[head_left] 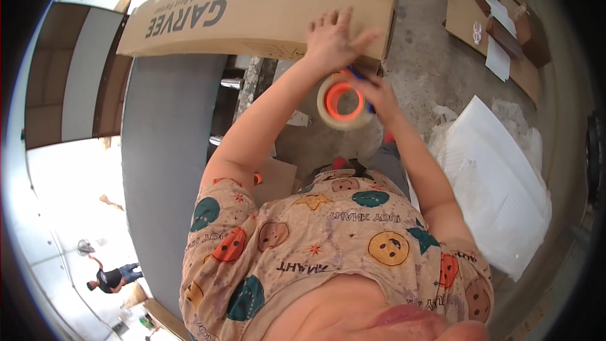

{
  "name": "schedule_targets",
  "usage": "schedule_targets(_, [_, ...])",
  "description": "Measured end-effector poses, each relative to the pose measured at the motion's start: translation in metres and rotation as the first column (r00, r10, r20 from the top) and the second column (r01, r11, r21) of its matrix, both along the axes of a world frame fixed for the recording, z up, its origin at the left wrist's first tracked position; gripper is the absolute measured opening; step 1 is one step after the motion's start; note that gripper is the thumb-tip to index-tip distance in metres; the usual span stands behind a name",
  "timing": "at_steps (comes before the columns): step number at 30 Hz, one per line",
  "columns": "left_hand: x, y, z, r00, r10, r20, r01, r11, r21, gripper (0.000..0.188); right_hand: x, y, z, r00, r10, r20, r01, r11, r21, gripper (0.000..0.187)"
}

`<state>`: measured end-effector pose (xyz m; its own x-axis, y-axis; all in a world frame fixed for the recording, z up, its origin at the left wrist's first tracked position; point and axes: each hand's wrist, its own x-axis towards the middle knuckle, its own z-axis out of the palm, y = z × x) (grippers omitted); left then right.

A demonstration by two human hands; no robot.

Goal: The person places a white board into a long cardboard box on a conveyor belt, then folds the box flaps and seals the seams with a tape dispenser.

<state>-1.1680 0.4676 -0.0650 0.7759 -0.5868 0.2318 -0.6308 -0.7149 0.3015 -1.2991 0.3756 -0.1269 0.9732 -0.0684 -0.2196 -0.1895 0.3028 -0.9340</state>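
A long brown cardboard box (265, 6) with dark printing lies across the far side of the work surface. My left hand (331, 41) is spread flat on the box's top near its right end, fingers apart. Just below that end, my right hand (379, 96) is closed around a tape dispenser (355, 74) with blue and orange parts. A thick roll of clear tape (326, 113) sits on its orange hub, facing up. Part of the dispenser's handle is hidden by my fingers.
A long grey surface (170, 170) runs along the left, partly under the box. White foam sheeting (492, 177) and clear plastic lie on the floor at right. Flattened cardboard (461, 16) and scraps are at far right. A person (113, 278) stands far off at lower left.
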Motion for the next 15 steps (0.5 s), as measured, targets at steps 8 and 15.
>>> schedule_targets(8, [-0.015, -0.050, 0.007, 0.606, -0.758, -0.242, 0.492, 0.117, 0.863, 0.064, 0.012, 0.016, -0.022, 0.953, 0.289, 0.087, -0.262, 0.935, -0.240, 0.046])
schedule_targets(15, [0.076, -0.139, -0.002, 0.669, -0.717, 0.195, 0.250, 0.465, 0.849, 0.072, -0.060, -0.161, -0.057, 0.894, 0.224, -0.387, -0.257, 0.966, -0.034, 0.052])
